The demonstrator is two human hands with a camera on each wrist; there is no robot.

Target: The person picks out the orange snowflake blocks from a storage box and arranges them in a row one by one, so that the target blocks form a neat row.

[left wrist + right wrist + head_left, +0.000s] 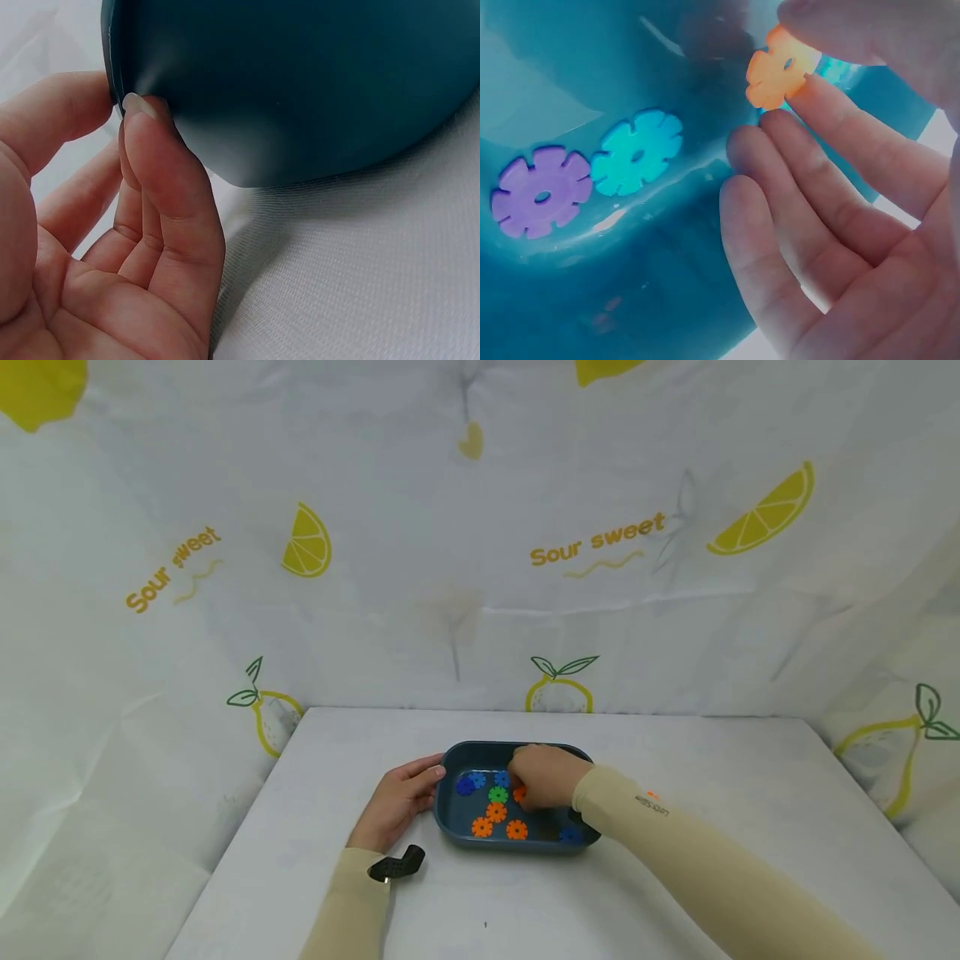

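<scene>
A dark teal oblong dish [517, 847] stands on the table in the head view. My left hand [393, 802] pinches its left rim between thumb and fingers, seen close up in the left wrist view. Over the dish's right half, my right hand [551, 774] reaches inside. Its thumb and index finger hold an orange notched disc [769, 79], a flat snowflake-shaped connector. Near that hand, a purple disc [517, 191] and a turquoise disc [656, 139] lie side by side in the dish. Several orange discs [482, 827], a green disc [498, 795] and blue discs [466, 786] also lie in it.
The white table [675, 893] runs back to a white cloth [420, 635] printed with lemons. A small orange piece [652, 794] shows just behind the right sleeve [697, 852]. A black strap device [397, 864] sits at the left wrist.
</scene>
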